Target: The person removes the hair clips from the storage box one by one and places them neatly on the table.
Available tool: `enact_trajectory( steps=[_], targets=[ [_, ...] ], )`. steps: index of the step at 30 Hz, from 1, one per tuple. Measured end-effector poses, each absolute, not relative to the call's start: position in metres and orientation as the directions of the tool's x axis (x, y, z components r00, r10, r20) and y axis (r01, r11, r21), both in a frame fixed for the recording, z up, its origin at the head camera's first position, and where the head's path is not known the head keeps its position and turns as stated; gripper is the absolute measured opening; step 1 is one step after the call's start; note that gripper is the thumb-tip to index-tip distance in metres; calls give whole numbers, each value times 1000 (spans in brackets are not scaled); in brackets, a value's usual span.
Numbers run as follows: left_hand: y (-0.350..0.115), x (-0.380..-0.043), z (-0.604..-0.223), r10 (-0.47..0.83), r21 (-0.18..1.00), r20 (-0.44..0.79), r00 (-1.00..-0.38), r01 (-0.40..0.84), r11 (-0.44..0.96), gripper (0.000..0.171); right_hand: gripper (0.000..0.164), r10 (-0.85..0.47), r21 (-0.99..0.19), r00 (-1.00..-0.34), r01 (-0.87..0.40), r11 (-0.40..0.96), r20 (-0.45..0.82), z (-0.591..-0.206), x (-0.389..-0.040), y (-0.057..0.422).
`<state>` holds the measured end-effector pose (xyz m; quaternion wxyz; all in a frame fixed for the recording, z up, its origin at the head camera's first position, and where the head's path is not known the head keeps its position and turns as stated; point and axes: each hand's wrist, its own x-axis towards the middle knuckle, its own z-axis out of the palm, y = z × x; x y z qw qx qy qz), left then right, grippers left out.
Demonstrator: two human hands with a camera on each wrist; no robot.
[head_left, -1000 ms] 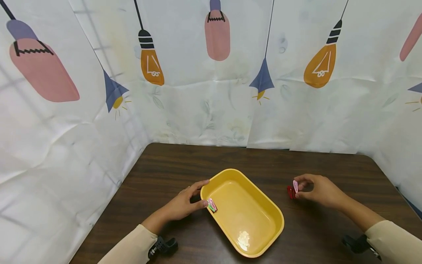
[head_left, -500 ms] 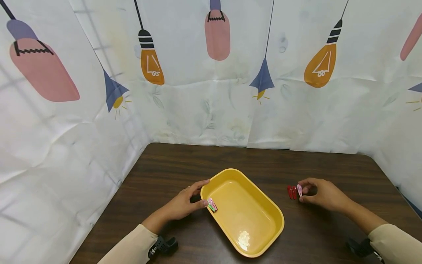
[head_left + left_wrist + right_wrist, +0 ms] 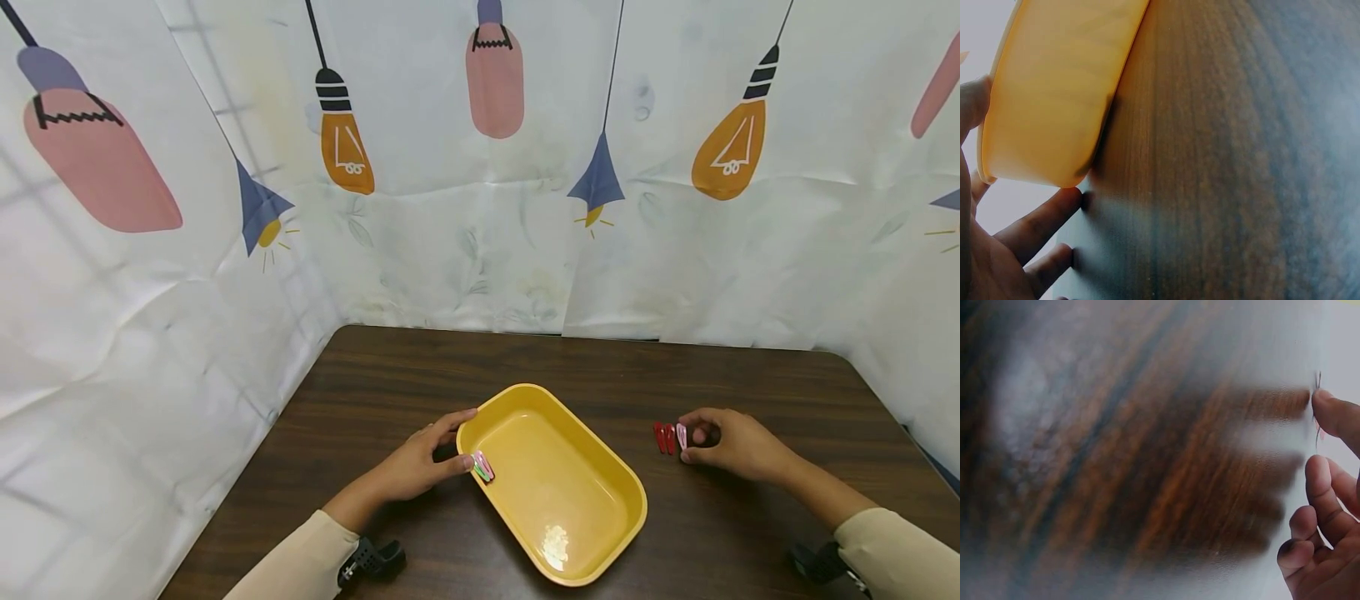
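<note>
On the table's right side, two red snap hair clips (image 3: 663, 437) lie side by side. A pink hair clip (image 3: 682, 436) is just right of them, its two ends between the thumb and finger of my right hand (image 3: 738, 446). In the right wrist view, the thumb (image 3: 1338, 419) is right at the clips. My left hand (image 3: 420, 458) holds the left corner of a yellow tray (image 3: 633, 475), thumb at the rim and other fingers round the outer wall. Next to that thumb, inside the tray, lie several pink, green and dark hair clips (image 3: 483, 466).
The dark wood-grain table (image 3: 420, 358) runs back to a white sheet (image 3: 450, 250) printed with lamps and bulbs. More sheet hangs along the left and right sides. The tray stands at the table's middle, between both hands.
My right hand has moved the pink clip right and down, from over the red clips to beside them, so both red clips now show. The left hand and tray have stayed put.
</note>
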<state>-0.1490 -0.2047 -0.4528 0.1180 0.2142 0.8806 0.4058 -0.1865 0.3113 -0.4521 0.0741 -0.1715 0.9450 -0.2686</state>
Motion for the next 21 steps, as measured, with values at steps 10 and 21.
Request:
enact_trajectory(
  steps=[10,21],
  targets=[
    [-204,-149,-453,473,762,-33,-880,284,582,71,56,-378,-525,-923,-292,799,-63,-454,-189,312],
    [-204,-149,-454,479,767,-28,-877,288,573,70,60,-395,-524,-916,-302,796,-73,-449,-186,310]
  ],
)
